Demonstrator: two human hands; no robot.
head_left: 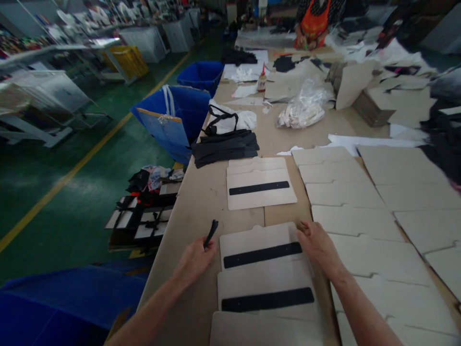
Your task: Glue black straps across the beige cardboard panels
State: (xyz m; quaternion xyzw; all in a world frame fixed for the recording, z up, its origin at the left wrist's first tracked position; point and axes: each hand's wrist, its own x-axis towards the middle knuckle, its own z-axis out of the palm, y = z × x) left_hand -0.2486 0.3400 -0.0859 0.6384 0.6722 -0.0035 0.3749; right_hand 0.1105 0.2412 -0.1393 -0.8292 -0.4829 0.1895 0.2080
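My left hand (196, 259) is closed round a short black strip (211, 233) that sticks up from my fingers, just left of a pale cardboard piece (257, 239) with a black band across it. My right hand (317, 242) rests on that piece's right edge, fingers curled over its corner. A second banded cardboard piece (264, 283) overlaps below it, and a third (261, 185) lies farther up the table (201, 197).
Rows of plain cardboard blanks (345, 194) cover the right side. A pile of black fabric strips (225, 144), a plastic bag (302, 108) and a glue bottle (262, 79) lie farther off. Blue bins (173, 117) stand left. Another person (313, 21) works at the far end.
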